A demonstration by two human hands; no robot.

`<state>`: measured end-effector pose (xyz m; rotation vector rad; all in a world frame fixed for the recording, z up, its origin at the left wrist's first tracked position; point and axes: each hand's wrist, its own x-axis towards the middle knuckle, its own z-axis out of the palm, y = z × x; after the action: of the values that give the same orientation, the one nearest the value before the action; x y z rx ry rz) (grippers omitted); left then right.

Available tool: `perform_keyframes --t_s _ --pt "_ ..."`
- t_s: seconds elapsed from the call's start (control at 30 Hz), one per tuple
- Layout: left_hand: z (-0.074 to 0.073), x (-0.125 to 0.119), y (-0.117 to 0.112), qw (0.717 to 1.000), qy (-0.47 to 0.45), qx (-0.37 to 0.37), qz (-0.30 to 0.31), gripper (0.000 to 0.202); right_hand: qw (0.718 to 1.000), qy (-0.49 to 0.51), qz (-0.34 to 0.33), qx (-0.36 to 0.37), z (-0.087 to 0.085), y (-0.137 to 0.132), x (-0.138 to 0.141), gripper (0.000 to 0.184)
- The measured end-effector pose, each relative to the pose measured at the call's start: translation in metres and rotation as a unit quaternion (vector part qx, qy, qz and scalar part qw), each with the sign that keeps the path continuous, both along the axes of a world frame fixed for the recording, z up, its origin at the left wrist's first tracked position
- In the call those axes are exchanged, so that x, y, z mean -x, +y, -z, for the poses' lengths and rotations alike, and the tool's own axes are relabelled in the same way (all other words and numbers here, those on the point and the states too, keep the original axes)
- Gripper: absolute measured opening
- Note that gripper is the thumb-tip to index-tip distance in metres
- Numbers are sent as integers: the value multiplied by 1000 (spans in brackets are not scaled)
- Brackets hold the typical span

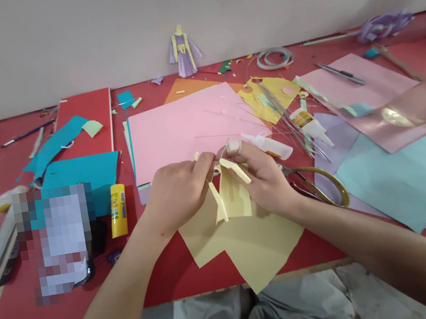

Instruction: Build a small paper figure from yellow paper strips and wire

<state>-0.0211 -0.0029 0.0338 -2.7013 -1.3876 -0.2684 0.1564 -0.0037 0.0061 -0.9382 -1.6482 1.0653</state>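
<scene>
Both hands meet over the middle of the table around a small pale yellow paper figure, with a flared lower part and narrow folded strips at its sides. My left hand is closed on its upper left side. On the other side, my right hand pinches the top, where a thin twisted wire sticks up between the fingers. My fingertips hide part of the top. Beneath lies a larger pale yellow sheet, its lower corner over the table edge. A white glue bottle lies just beyond my right hand.
Scissors and another glue bottle lie to the right, beside loose wires. Pink sheets lie ahead. A glue stick and phone are left. A paper doll leans at the wall. Another arm reaches in from the right.
</scene>
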Motion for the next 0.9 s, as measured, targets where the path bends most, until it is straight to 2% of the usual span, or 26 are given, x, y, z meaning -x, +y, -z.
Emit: perform_keyframes --t_s 0.2,0.53,0.73,0.9 --pt "0 1 1 1000 25 4 -6 16 997 -51 43 -33 2 -2 -1 8" --pt "1 1 1 999 -11 13 -34 18 999 -10 42 -6 2 0 0 6" --pt "1 0 0 999 2 17 -34 24 999 -8 39 -10 -2 1 1 6" --pt "1 1 2 998 10 16 -58 25 999 10 43 7 -3 -1 2 6"
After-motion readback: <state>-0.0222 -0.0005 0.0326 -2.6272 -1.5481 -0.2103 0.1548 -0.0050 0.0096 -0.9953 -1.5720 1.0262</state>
